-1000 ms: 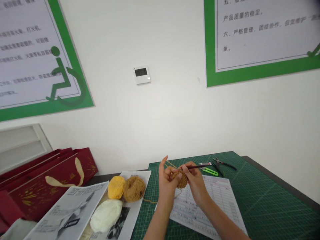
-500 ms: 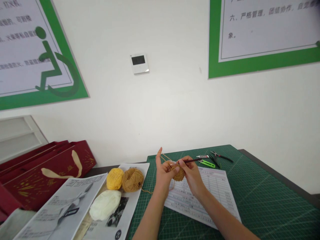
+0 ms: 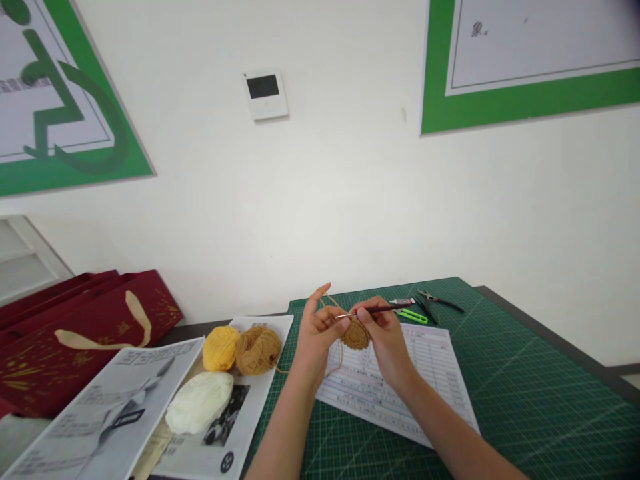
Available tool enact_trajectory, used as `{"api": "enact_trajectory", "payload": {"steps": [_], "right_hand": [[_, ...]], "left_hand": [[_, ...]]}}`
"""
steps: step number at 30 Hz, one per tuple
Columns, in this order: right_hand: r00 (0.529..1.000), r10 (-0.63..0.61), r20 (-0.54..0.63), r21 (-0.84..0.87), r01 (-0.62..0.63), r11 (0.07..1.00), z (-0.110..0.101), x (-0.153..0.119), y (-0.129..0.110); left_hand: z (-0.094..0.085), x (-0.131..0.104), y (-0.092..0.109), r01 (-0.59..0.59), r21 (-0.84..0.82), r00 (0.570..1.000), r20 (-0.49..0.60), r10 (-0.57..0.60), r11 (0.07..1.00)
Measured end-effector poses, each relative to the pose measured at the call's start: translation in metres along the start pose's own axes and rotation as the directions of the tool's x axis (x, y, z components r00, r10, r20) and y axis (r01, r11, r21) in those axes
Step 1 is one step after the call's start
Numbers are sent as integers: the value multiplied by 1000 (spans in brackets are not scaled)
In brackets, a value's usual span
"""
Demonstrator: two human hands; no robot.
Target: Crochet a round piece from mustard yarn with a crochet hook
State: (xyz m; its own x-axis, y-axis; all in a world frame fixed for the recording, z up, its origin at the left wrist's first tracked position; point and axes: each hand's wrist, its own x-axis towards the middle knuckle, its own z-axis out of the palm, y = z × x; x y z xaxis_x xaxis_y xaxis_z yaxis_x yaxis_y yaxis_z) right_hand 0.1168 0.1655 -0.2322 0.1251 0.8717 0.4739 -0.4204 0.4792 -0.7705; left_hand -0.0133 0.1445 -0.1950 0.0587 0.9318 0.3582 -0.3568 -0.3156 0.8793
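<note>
A round brown crochet piece [image 3: 356, 335] is pinched at its left edge by my left hand [image 3: 317, 333], whose raised index finger carries a strand of brown yarn. My right hand [image 3: 383, 333] is closed on a crochet hook [image 3: 387, 308] with a dark red handle, and its fingers also touch the piece's right side. The hook's metal tip lies at the top of the piece, near my left fingertips. Loose yarn hangs below my left hand and runs left to the brown yarn ball [image 3: 259, 350].
Yellow [image 3: 221, 348] and white [image 3: 200, 402] yarn balls lie on printed sheets at the left, by red gift bags [image 3: 100, 333]. A printed chart [image 3: 435, 373] lies on the green cutting mat [image 3: 520, 373]. Behind it are a green cutter [image 3: 414, 316] and pliers [image 3: 443, 301].
The view has tilted down and shifted slightly right. My left index finger now leans further right, and the hook's metal tip reaches further left past the piece.
</note>
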Motion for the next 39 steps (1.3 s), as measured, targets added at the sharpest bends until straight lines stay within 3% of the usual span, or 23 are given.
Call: {"api": "enact_trajectory", "payload": {"steps": [17, 27, 30, 35, 39], "right_hand": [[1000, -15, -7, -6, 15, 1000, -5, 0, 10], [990, -140, 18, -222, 140, 965, -11, 1, 19], [967, -242, 80, -336, 255, 907, -15, 0, 15], [886, -372, 276, -422, 459, 781, -22, -4, -5], [847, -443, 293, -410, 530, 742, -16, -7, -19]], "left_hand": [[1, -1, -5, -19, 74, 1000, -17, 20, 997], [-1, -1, -15, 51, -30, 994, -100, -54, 998], [0, 0, -20, 100, -116, 987, -112, -113, 988], [0, -2, -23, 250, -236, 961, -57, -271, 939], [3, -6, -15, 284, -272, 956, 10, -293, 919]]}}
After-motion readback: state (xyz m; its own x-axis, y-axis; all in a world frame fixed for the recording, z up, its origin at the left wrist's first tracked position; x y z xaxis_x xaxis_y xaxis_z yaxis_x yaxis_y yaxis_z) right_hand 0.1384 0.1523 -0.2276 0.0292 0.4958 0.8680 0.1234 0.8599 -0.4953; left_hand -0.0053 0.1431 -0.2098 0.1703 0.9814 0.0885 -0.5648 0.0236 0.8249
